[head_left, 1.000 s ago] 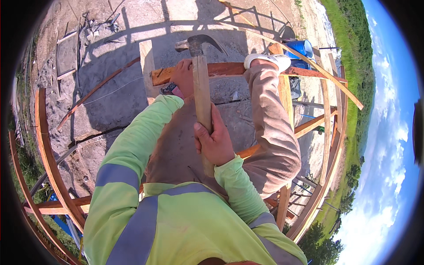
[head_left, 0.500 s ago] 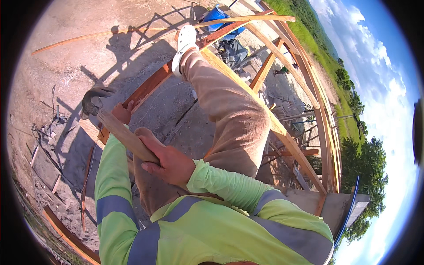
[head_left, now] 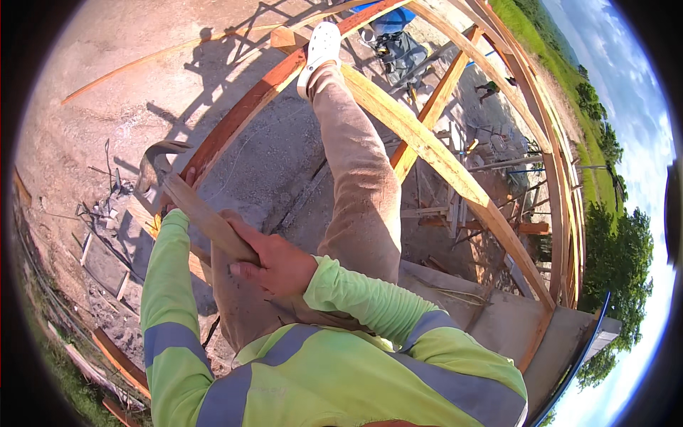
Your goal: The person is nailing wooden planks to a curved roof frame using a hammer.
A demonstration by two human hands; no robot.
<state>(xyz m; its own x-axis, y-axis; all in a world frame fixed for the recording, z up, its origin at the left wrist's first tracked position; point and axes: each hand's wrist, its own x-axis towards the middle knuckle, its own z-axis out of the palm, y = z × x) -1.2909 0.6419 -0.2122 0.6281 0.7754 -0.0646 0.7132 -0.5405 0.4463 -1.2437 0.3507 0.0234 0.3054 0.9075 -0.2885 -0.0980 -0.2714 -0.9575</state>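
Note:
My right hand (head_left: 274, 262) is wrapped round the wooden handle of a claw hammer (head_left: 210, 219). The metal hammer head (head_left: 158, 169) is raised up and to the left, over my left forearm. At the near end of a reddish wooden beam (head_left: 250, 108), my left hand (head_left: 190, 175) holds the timber. Most of that hand is hidden behind the hammer handle, with a fingertip showing on the beam. My foot, in a white clog (head_left: 324, 51), rests farther along the same beam, where a paler beam (head_left: 413, 121) meets it.
Several beams form an open frame high above the ground (head_left: 284, 153). Below lie a dark bag (head_left: 400, 57), a blue container (head_left: 391, 20) and scrap wood. Another person (head_left: 489, 88) is down at the right. A concrete wall (head_left: 512, 320) runs at the lower right.
The view has shifted, so the beams and my foot sit differently in it. The hammer stays raised in my right hand. My left hand is now more hidden behind the handle.

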